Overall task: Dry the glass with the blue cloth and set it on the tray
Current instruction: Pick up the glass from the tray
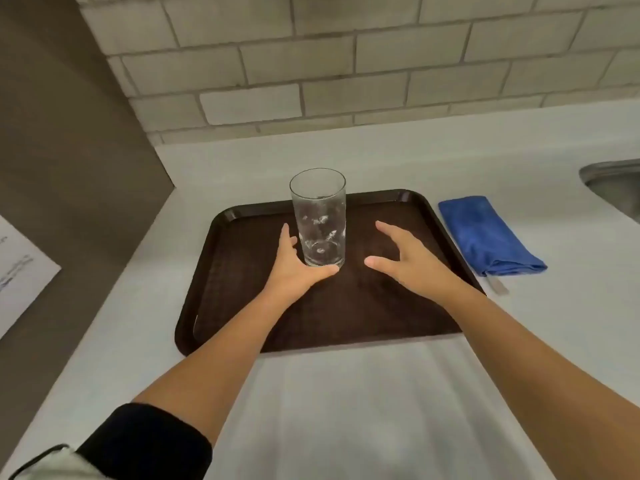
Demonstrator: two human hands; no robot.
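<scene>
two hands are over the brown tray point(408, 199) on the pale counter point(346, 410). far to the left, a white paper point(20, 271) lies at the edge of the view. next comes the left hand point(294, 268). it is open, with its thumb curled in front of the foot of the glass point(320, 220) and its fingers point(285, 233) up along the left side. it looks like it is touching the glass or just beside it, but it is not squeezing it.

the glass stands upright on the tray, near the back. it has small shiny spots on it, and i cannot tell if they are drops or just light.

to the right of the glass, the right hand point(405, 254) is open too, fingers spread, holding nothing, a little apart from the glass.

further right, the blue cloth point(485, 233) lies folded on the counter just beside the tray. no hand is on it. a sink point(613, 185) peeks in at the far right.

i think the job is almost over: the glass is on the tray and the cloth is put down. what is left is only to let go and pull the hands away.
</scene>
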